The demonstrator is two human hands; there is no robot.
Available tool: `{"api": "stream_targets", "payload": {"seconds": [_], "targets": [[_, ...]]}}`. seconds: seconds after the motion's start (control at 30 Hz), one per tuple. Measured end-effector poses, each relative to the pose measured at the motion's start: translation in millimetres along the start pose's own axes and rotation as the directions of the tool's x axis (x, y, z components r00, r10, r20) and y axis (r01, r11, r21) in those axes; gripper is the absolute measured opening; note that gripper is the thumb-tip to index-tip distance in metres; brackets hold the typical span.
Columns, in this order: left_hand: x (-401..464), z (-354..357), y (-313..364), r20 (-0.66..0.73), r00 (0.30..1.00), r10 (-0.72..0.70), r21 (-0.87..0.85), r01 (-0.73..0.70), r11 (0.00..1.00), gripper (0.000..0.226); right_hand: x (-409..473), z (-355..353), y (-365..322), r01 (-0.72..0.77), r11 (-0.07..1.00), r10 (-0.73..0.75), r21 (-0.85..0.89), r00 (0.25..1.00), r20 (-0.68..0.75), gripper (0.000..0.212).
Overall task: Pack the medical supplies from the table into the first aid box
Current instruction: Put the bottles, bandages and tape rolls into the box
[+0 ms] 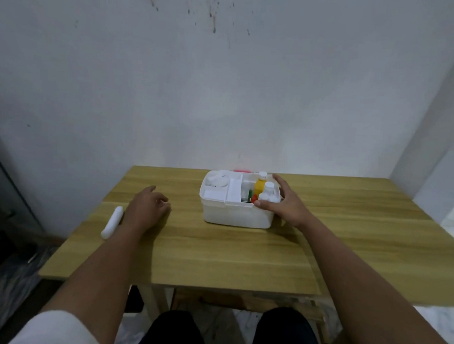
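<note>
The white first aid box (234,217) stands open on the wooden table (218,254), towards the back middle. A white insert tray (221,188) with white rolls fills its left half. On the right side stand a yellow bottle (259,186) and white bottles (267,191), with red and green items beside them. My right hand (288,202) grips the box's right end, thumb on the front rim and fingers along the far side. My left hand (149,205) rests on the table left of the box, fingers loosely curled and holding nothing. A white tube-shaped item (112,222) lies just left of that wrist.
A pale wall rises right behind the table. Something pink (241,170) peeks out behind the box. The table's left edge runs close to the white tube. My knees show under the front edge.
</note>
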State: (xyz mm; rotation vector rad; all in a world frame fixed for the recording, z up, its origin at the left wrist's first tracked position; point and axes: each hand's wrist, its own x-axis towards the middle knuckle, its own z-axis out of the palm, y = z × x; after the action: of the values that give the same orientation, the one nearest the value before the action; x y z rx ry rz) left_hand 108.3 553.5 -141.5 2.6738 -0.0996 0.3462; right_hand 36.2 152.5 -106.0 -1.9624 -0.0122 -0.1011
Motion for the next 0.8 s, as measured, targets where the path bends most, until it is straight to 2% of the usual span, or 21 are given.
{"api": "stream_targets", "payload": {"seconds": [0.17, 0.3, 0.43, 0.8], "targets": [[0, 1, 0, -0.086, 0.996, 0.033, -0.033, -0.036, 0.999, 0.039, 1, 1, 2, -0.004, 1.0, 0.004, 0.026, 1.0, 0.005, 0.121], [0, 0, -3, -0.064, 0.997, -0.046, -0.023, 0.045, 0.999, 0.058, 1, 1, 3, -0.003, 1.0, 0.003, 0.016, 1.0, -0.003, 0.128], [3, -1, -2, -0.044, 0.996, -0.074, -0.034, 0.072, 0.997, 0.032, 1, 1, 3, -0.003, 1.0, 0.003, 0.01, 1.0, -0.003, 0.131], [-10, 0, 14, -0.096, 0.994, -0.044, -0.038, 0.04, 0.998, 0.032, 2, 2, 4, 0.0, 1.0, 0.0, 0.025, 1.0, 0.003, 0.123]]}}
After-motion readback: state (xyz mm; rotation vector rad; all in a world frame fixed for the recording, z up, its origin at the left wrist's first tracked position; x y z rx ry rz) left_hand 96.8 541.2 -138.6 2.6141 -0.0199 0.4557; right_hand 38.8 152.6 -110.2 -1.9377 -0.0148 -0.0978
